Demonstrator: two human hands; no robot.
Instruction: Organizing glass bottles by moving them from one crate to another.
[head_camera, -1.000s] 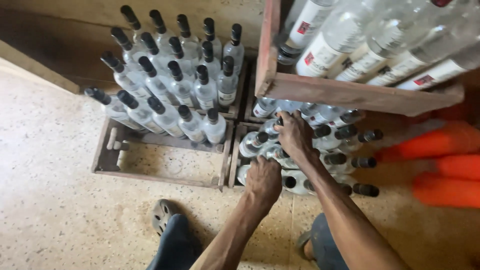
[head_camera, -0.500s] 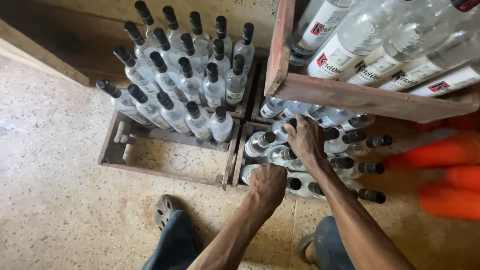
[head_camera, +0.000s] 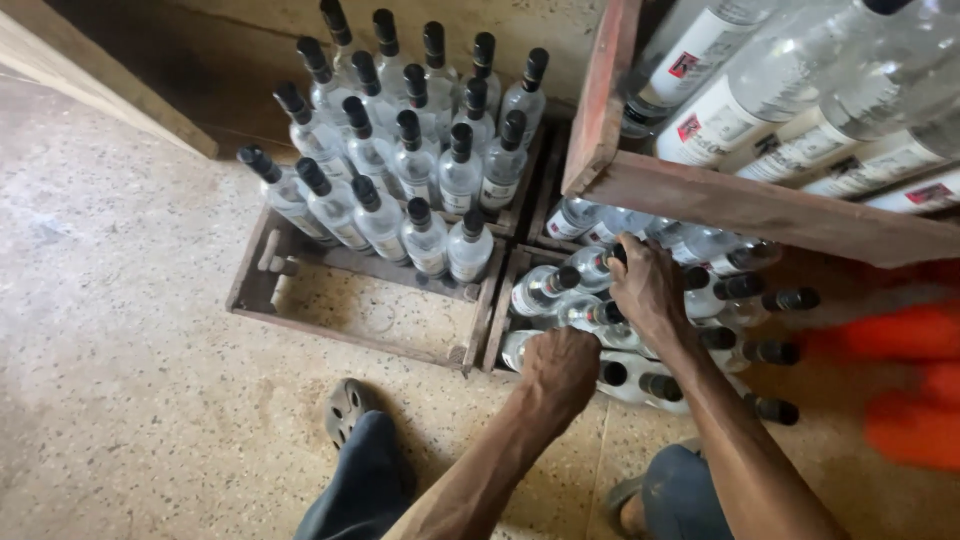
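Both our hands are down in the right crate (head_camera: 497, 322) — the right hand (head_camera: 648, 288) is curled over the black cap of a bottle (head_camera: 597, 266), fingers folded down around its neck, while the left hand (head_camera: 560, 368) is closed in a loose fist at the crate's near edge, knuckles up. We cannot tell what the left fingers pinch, as they are hidden beneath the hand; it rests on the nearest row of bottles. The gripped bottle stands in the crate's middle rows, directly under our right palm, just beyond the left hand.

Around it stand more clear, black-capped bottles (head_camera: 745, 288), packed close and touching. To the left sits the left crate (head_camera: 250, 290), its far rows full of bottles (head_camera: 420, 150) and its near strip bare. Above the right hand a wooden rack (head_camera: 760, 205) carries larger labelled bottles (head_camera: 720, 120) lying on their sides. Our shoe (head_camera: 345, 410) stands on the speckled floor (head_camera: 130, 330) — orange shapes (head_camera: 900, 380) blur at the right edge.
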